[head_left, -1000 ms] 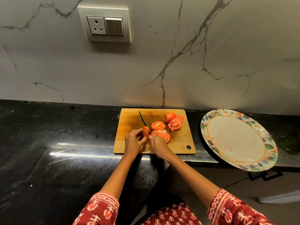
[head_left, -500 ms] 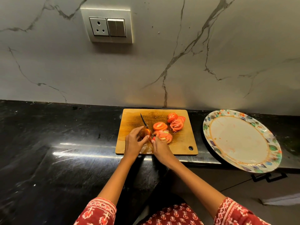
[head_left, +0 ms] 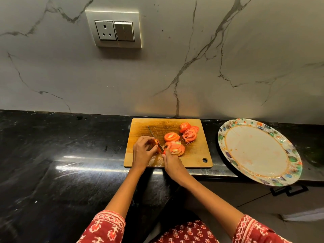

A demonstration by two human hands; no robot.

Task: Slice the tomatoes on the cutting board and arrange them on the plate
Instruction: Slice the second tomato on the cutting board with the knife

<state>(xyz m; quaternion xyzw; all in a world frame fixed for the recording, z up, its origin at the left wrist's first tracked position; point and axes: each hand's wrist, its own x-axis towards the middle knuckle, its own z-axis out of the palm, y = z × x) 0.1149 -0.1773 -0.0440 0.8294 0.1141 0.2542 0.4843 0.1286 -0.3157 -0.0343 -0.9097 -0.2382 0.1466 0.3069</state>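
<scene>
A wooden cutting board (head_left: 140, 160) lies on the black counter. On it my left hand (head_left: 142, 151) pinches a small tomato end piece (head_left: 155, 142). My right hand (head_left: 172, 163) grips a knife (head_left: 154, 137) whose blade angles up and left, its edge set into that piece. Tomato slices (head_left: 175, 147) are heaped just right of the knife, and another fanned group of slices (head_left: 189, 133) lies at the board's far right. A large plate with a leaf-patterned rim (head_left: 287, 158) stands right of the board, with no slices on it.
The black stone counter (head_left: 61, 155) stretches left of the board. A marble wall with a socket and switch panel (head_left: 114, 28) rises behind. The plate overhangs the counter's front edge above a drawer handle (head_left: 287, 191).
The knife blade has shifted slightly lower across the tomato piece; my left fingers have curled closer round it. The slices and plate have stayed in place.
</scene>
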